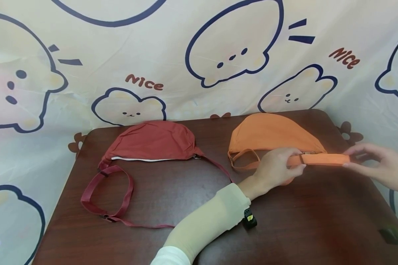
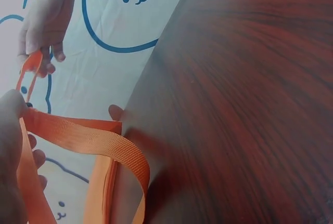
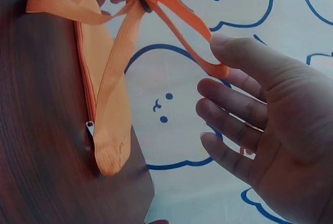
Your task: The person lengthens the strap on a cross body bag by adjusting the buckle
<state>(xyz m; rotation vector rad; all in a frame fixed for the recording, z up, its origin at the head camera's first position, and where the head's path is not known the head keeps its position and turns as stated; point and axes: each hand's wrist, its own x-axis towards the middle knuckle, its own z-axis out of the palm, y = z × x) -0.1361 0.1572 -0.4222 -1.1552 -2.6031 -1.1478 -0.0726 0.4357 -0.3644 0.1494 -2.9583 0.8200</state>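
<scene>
An orange waist bag lies at the table's back right. Above its front edge, my left hand pinches the orange strap beside a dark slider buckle. To the right, my right hand pinches the far end of a strap loop, between thumb and index finger, drawn out from the buckle. In the right wrist view its other fingers spread loosely below the loop. Another length of strap hangs in a curve from the left hand. The zipper pull shows near one end of the bag.
A red waist bag lies at the back left, its strap looped toward the front and partly behind my left forearm. Both bags rest on a dark brown wooden table. A white cloth with cartoon drawings hangs behind and beside it.
</scene>
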